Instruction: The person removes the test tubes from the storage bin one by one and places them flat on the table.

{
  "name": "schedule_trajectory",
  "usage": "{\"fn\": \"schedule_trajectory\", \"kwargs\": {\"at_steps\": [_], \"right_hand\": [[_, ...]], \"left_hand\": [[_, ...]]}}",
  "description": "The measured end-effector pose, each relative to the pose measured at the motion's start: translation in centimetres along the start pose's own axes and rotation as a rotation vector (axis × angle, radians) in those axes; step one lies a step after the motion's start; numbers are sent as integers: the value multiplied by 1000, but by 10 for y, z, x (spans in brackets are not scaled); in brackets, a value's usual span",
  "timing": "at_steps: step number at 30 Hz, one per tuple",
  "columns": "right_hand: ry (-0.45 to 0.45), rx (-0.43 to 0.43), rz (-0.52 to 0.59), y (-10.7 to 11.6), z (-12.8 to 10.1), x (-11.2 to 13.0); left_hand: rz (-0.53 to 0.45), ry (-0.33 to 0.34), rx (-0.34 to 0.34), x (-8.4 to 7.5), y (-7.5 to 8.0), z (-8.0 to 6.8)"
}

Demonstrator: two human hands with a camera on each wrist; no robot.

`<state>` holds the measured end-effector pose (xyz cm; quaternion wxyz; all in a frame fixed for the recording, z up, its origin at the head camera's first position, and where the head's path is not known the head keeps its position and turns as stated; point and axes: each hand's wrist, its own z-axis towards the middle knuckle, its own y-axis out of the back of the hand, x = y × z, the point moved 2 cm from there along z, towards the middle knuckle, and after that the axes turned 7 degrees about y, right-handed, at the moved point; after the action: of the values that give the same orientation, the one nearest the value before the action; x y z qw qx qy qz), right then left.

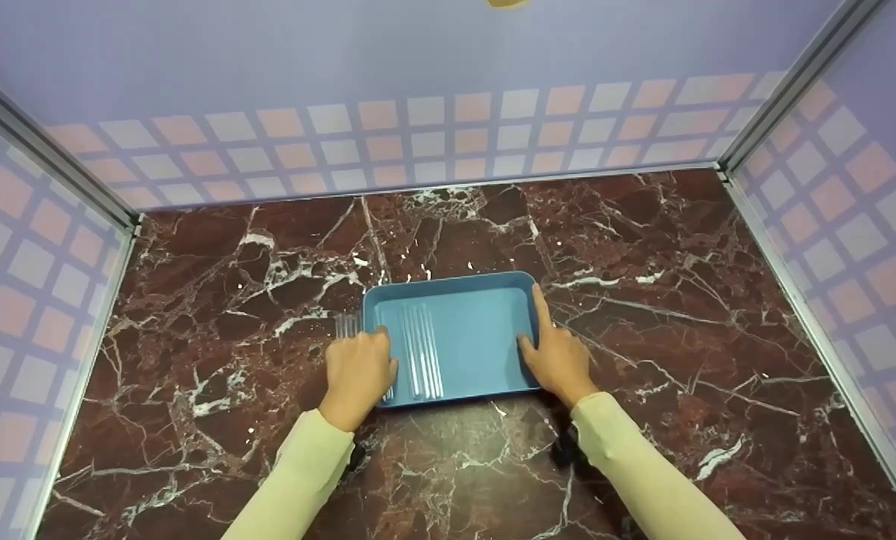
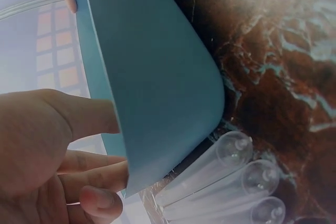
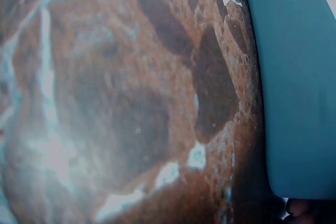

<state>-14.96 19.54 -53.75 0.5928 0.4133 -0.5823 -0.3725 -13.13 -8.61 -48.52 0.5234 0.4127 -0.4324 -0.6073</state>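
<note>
On a dark red, white-veined marble-patterned tabletop (image 1: pixel 215 330), a shallow blue rectangular tray (image 1: pixel 485 330) lies between my hands, its long axis running from one to the other. My left hand (image 1: pixel 358 371) grips its left short wall, thumb inside; my right hand (image 1: pixel 560 360) grasps the opposite wall, forefinger along the rim. Slim clear plastic tubes (image 1: pixel 422 352) inside lie crosswise, nearer my left. More loose clear tubes (image 2: pixel 231 182) rest just outside that left wall; whether my left hand touches them, I can't tell.
</note>
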Motion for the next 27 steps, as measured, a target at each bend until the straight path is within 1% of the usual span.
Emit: {"fn": "schedule_trajectory", "kwargs": {"at_steps": [2,9,19,27], "right_hand": [[-5,4,1,-1,0,0],[15,-24,-1,-2,-4,-1],[23,-35,5,0,-3,0],[20,-37,7,-1,-2,-1]], "left_hand": [[7,-1,7,-1,-1,0],[23,7,53,-2,-5,-1],[37,18,44,-2,-7,1],[70,36,57,-3,-9,2]]}}
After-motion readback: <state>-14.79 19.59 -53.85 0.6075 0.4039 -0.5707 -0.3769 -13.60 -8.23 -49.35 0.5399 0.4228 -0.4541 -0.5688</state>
